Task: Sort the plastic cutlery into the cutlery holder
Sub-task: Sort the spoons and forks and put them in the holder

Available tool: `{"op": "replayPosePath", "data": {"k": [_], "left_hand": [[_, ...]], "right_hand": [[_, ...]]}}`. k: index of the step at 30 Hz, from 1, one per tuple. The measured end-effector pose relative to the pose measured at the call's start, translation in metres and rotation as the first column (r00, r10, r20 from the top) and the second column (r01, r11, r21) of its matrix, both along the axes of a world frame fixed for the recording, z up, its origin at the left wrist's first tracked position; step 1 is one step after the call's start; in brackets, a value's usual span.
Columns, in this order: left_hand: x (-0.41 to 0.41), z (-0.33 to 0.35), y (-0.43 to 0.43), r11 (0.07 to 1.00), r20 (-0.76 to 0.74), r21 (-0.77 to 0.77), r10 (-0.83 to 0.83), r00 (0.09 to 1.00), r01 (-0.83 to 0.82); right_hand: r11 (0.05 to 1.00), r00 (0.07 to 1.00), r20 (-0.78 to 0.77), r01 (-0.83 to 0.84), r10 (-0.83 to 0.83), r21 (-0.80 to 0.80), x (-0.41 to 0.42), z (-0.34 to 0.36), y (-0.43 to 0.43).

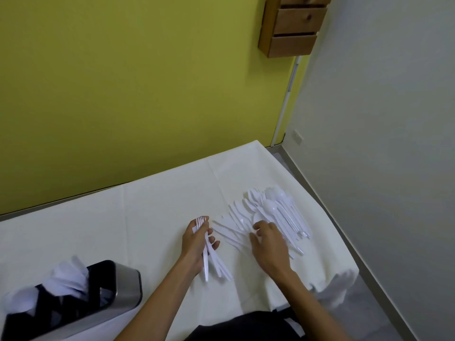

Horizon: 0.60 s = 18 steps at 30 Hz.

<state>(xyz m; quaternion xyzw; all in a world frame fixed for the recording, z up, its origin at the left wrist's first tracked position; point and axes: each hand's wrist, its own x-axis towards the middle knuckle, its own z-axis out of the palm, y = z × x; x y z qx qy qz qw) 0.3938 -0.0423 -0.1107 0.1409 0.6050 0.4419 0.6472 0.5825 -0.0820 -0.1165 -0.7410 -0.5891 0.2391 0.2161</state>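
A pile of white plastic cutlery (275, 212) lies on the white-covered table (152, 217), right of centre, with spoons on top and knives spread to its left. My left hand (195, 244) grips a bundle of white forks (209, 257), tines pointing away from me. My right hand (268, 244) rests palm down on the near edge of the pile, fingertips touching a piece; I cannot tell whether it grips it. The cutlery holder (123, 284), steel with a black inside, stands at the lower left and has white cutlery in its compartments.
The table butts against a green wall (147, 94) at the back. Its right edge drops to a grey floor (384, 279). A wooden drawer unit (293, 25) hangs high on the wall. The tablecloth hangs in folds at the near right corner.
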Motion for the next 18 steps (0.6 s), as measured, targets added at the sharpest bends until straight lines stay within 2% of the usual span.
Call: {"op": "replayPosePath", "data": {"k": [2,3,8,10,14,18], "left_hand": [[-0.004,0.001,-0.001,1.0,0.015,-0.025,0.003,1.0,-0.002],[-0.004,0.0,-0.001,0.999,0.021,-0.035,0.002,1.0,-0.001],[0.003,0.003,0.001,0.997,0.026,-0.063,-0.031,0.999,0.033],[0.005,0.003,0.002,0.996,0.037,-0.067,-0.065,0.997,0.067],[0.009,0.001,0.003,0.99,0.048,-0.074,-0.113,0.992,0.116],[0.014,0.001,0.001,0.986,0.036,-0.072,-0.148,0.988,0.15]], "right_hand": [[0.994,0.994,-0.02,0.106,-0.106,0.0,0.005,-0.001,0.003],[0.994,0.994,-0.013,0.106,-0.106,-0.013,0.004,-0.003,0.003],[0.988,0.989,0.019,-0.144,0.145,-0.061,-0.01,-0.007,-0.002],[0.996,0.997,0.003,-0.083,0.083,-0.015,-0.003,-0.002,0.002],[0.981,0.98,0.082,0.177,-0.184,0.083,0.016,0.004,0.011],[0.985,0.958,0.253,0.105,-0.137,0.134,0.015,-0.003,0.006]]}}
